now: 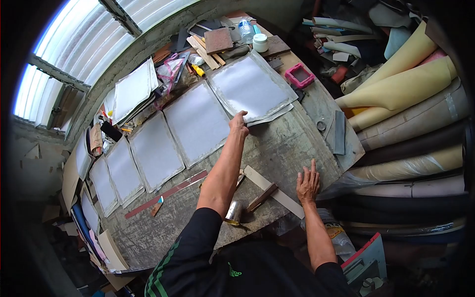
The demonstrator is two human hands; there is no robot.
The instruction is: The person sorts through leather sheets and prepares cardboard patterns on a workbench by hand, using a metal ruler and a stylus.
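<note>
My left hand [239, 124] is at the lower left corner of a white rectangular sheet [252, 86] with a greyish border, its fingers curled closed on the edge. More paper edges show beneath that sheet. My right hand [308, 184] lies flat on the worn wooden table [277, 143], fingers stretched out and holding nothing. Left of the held sheet, a second white sheet [195, 121] and a third sheet [156, 148] lie in a row with several smaller-looking ones. Between my forearms are a metal can [234, 212], a pale flat strip [272, 190] and a dark wooden stick [262, 197].
A reddish strip [166, 194] and a small blade tool [157, 205] lie left of my left arm. At the back are a white jar [260, 43], a bottle [245, 30] and a brown block [218, 40]. A pink frame [299, 75] sits near the right edge, beside rolled material [396, 89].
</note>
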